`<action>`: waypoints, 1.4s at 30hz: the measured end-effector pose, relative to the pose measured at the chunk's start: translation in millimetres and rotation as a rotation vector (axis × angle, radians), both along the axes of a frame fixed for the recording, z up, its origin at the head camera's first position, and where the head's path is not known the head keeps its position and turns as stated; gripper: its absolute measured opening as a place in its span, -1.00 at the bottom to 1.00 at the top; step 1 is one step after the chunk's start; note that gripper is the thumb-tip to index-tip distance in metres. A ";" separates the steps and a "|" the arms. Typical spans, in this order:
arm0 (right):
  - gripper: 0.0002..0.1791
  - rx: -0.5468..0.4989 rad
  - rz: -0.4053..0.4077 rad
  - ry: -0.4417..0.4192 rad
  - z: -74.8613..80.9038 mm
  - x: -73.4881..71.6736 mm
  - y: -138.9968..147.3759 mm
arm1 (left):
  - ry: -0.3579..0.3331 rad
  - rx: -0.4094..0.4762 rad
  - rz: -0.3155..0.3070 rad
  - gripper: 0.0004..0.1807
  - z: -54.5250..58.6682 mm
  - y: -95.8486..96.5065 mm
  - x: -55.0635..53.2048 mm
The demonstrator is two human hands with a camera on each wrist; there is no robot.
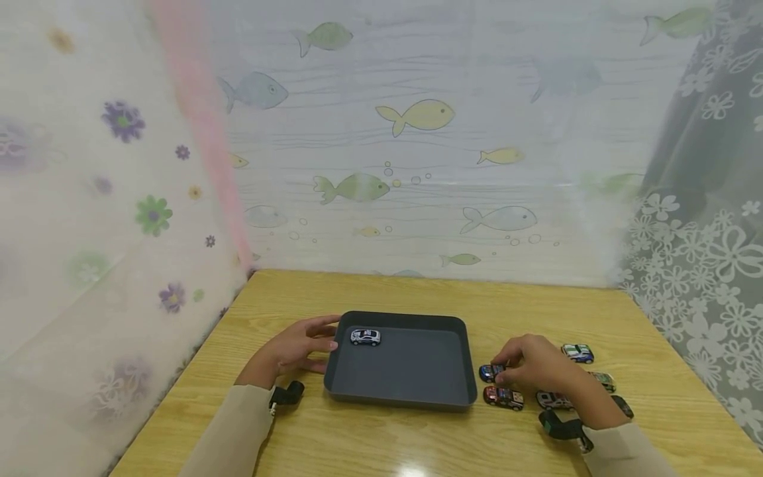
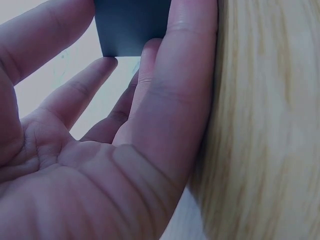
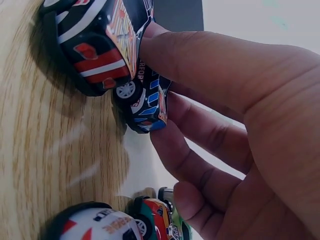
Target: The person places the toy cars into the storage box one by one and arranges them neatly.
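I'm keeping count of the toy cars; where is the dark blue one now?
In the head view, the dark blue car is pinched in the right hand, just right of the gray tray and beyond the red car.

Blue toy car (image 1: 489, 373) beside dark grey tray (image 1: 411, 368)

The car, blue and black, is pinched in the right hand (image 1: 536, 363) just beside the tray's right edge; whether it touches the table (image 1: 357, 434) is unclear. The tray, rectangular with rounded corners and raised walls, lies flat. A white toy car (image 1: 365, 337) with dark markings sits upright inside, near the far left corner.
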State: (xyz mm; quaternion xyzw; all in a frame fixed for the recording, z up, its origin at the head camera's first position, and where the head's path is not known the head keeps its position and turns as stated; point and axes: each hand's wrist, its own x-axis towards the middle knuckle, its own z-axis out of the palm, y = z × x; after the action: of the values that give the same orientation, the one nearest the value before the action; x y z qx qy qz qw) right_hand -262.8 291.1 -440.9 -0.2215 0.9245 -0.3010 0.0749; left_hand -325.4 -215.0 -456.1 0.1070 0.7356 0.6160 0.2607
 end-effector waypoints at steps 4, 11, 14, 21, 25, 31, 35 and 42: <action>-0.73 -0.010 0.020 0.010 0.6 0.7 -0.2 | 0.000 0.003 -0.002 -0.24 0.2 0.6 -0.1; -0.75 -0.019 0.041 0.037 2.1 1.2 -0.4 | -0.002 -0.001 -0.009 -0.23 -1.9 -0.6 -0.5; -0.74 -0.016 0.037 0.047 2.3 0.6 -0.1 | -0.006 0.006 -0.006 -0.23 -1.6 -0.4 -0.2; -0.75 0.009 0.024 0.078 2.5 1.3 0.4 | -0.010 -0.001 -0.001 -0.22 -1.4 -0.1 0.3; -0.78 0.005 0.025 0.100 4.7 2.2 -0.1 | -0.010 -0.002 0.000 -0.23 -1.8 -0.5 0.0; -0.78 -0.008 0.034 0.117 8.4 2.0 -2.4 | -0.010 -0.004 0.000 -0.21 -1.3 -1.1 0.4; -0.77 -0.010 0.045 0.137 12.9 1.4 -2.7 | -0.003 0.000 0.008 -0.21 -1.0 -1.0 0.6; -0.74 -0.003 0.043 0.178 24.8 0.6 -3.5 | -0.003 0.001 0.003 -0.22 -3.0 -0.6 -0.9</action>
State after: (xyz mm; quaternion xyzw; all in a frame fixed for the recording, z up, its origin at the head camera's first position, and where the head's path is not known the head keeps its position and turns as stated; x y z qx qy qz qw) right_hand -262.1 287.6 -416.0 -0.2673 0.9221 -0.2797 -0.0014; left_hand -326.3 -215.6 -459.0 0.1053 0.7352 0.6168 0.2608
